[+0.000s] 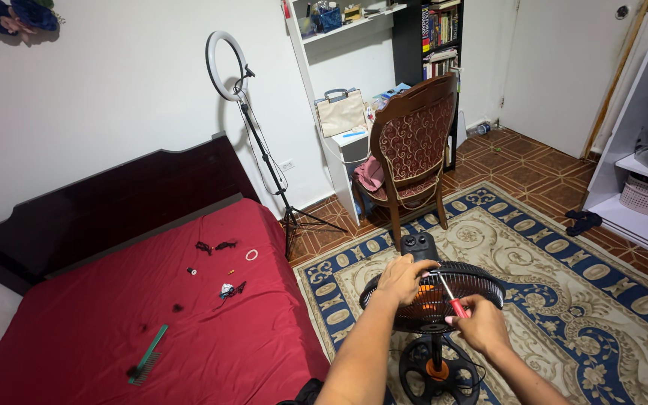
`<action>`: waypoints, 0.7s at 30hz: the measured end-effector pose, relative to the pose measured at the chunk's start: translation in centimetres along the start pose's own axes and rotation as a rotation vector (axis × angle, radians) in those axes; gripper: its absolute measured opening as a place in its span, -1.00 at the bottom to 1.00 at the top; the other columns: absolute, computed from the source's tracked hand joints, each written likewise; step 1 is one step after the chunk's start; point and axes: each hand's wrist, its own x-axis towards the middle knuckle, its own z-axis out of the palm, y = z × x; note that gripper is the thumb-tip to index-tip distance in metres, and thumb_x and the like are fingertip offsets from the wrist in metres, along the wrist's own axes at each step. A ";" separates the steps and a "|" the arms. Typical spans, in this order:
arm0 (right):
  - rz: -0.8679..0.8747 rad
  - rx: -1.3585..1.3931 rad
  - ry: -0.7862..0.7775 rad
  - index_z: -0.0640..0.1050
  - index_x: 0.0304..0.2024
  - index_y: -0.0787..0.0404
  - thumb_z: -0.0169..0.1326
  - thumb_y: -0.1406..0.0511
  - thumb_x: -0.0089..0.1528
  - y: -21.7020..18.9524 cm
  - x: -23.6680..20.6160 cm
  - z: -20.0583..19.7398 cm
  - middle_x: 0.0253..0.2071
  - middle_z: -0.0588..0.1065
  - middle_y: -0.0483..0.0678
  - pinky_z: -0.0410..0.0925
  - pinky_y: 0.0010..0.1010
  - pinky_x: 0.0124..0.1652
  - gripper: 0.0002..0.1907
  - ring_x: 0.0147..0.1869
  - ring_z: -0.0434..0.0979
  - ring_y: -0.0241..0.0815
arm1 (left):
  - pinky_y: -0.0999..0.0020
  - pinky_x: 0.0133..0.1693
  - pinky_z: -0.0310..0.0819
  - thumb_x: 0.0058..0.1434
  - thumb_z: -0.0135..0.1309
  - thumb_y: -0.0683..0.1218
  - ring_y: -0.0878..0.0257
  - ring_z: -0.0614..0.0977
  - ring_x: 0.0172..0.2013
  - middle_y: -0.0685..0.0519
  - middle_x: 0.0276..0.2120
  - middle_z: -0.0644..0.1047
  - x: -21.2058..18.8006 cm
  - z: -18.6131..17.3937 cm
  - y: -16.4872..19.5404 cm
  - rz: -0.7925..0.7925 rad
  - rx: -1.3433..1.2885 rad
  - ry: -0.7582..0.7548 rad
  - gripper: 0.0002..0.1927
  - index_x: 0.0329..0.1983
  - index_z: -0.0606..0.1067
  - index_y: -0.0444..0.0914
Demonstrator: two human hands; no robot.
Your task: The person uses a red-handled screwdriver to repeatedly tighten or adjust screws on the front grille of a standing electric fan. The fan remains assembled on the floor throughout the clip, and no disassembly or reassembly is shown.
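A black pedestal fan [451,274] stands on the rug with its round grille tilted face up and orange blades showing through. My left hand [405,277] rests on the near left rim of the grille, fingers curled over it. My right hand [480,324] grips a red-handled screwdriver [453,298] whose metal shaft points up and left into the grille near my left hand. The fan's round black base [429,373] with an orange centre sits below, between my forearms.
A bed with a red sheet [136,315] fills the left, carrying a green comb [145,354], a white ring and small dark parts. A ring light on a tripod [264,150], a wooden chair [412,154], white shelves and a patterned rug [564,277] surround the fan.
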 end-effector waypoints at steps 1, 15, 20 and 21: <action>0.004 0.030 -0.018 0.59 -0.05 0.18 0.43 0.21 0.05 0.2 0.3 0.1 -0.38 0.64 0.02 0.46 -0.36 -0.38 -0.54 -0.45 0.69 -0.15 | 0.08 0.09 0.38 0.38 -0.03 -0.07 -0.07 0.50 -0.02 -0.11 -0.15 0.46 0.0 0.0 0.0 -0.010 0.003 -0.010 -0.62 0.20 0.50 0.20; 0.287 0.794 -0.344 0.51 -0.06 0.31 -0.08 0.38 0.34 1.4 1.7 1.0 -0.27 0.54 0.03 0.52 -0.24 -0.48 -0.81 -0.38 0.60 -0.14 | 0.10 0.16 0.32 0.35 -0.05 -0.12 -0.05 0.47 0.03 -0.09 -0.10 0.44 -0.1 0.0 0.5 -0.055 -0.039 -0.004 -0.57 0.19 0.50 0.21; 0.175 0.680 -0.221 0.59 -0.06 0.34 0.17 0.32 0.26 1.6 1.6 1.3 -0.34 0.56 -0.01 0.37 -0.34 -0.56 -0.75 -0.43 0.55 -0.20 | 0.10 0.16 0.33 0.35 -0.06 -0.14 -0.05 0.47 0.04 -0.09 -0.10 0.45 0.0 0.0 0.5 -0.057 -0.039 -0.002 -0.57 0.18 0.51 0.21; 0.147 0.661 -0.195 0.60 -0.06 0.34 0.21 0.31 0.25 1.7 1.8 1.4 -0.36 0.56 -0.01 0.33 -0.36 -0.58 -0.73 -0.45 0.54 -0.22 | 0.10 0.16 0.33 0.34 -0.07 -0.15 -0.04 0.48 0.04 -0.09 -0.10 0.45 0.0 -0.1 0.5 -0.057 -0.041 -0.001 -0.56 0.18 0.51 0.21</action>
